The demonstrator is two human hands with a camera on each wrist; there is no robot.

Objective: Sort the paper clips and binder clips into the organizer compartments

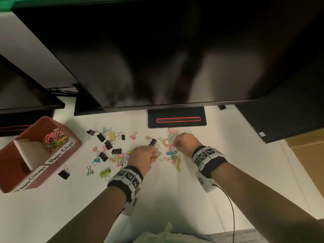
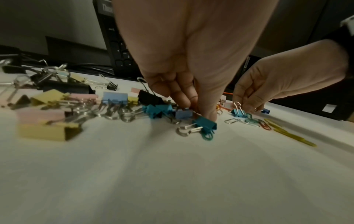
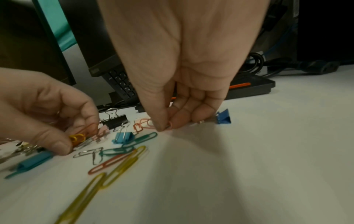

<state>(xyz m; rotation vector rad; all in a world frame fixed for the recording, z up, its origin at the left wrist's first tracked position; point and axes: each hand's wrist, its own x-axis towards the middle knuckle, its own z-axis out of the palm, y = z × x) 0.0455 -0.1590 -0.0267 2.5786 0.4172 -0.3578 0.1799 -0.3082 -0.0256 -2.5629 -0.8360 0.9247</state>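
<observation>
Paper clips (image 1: pixel 175 159) and binder clips (image 1: pixel 112 148) lay scattered over a white desk (image 1: pixel 175 199), under the edge of a large dark monitor (image 1: pixel 157 50) whose stand (image 1: pixel 177 119) carried a red-outlined slot. At the desk's left end sat a reddish organizer (image 1: pixel 73 137) with labelled compartments; the far one, marked "Paper Clips", already held a coloured heap, while the near one looked bare. The left hand (image 1: pixel 142 155) was curled, thumb and fingers pinching several clips, an orange clip (image 3: pixel 87 128) and a yellow one among them, as the right wrist view made plain. The right hand (image 1: pixel 185 142) pinched a pink paper clip (image 1: pixel 172 146) between thumb and forefinger, low at the desk. Only the wrist views showed a black keypad (image 3: pixel 122 84) standing behind the clips, and a small blue binder clip (image 3: pixel 224 117) just beside the right fingers. A teal binder clip (image 2: pixel 205 123) lay under the left thumb.
</observation>
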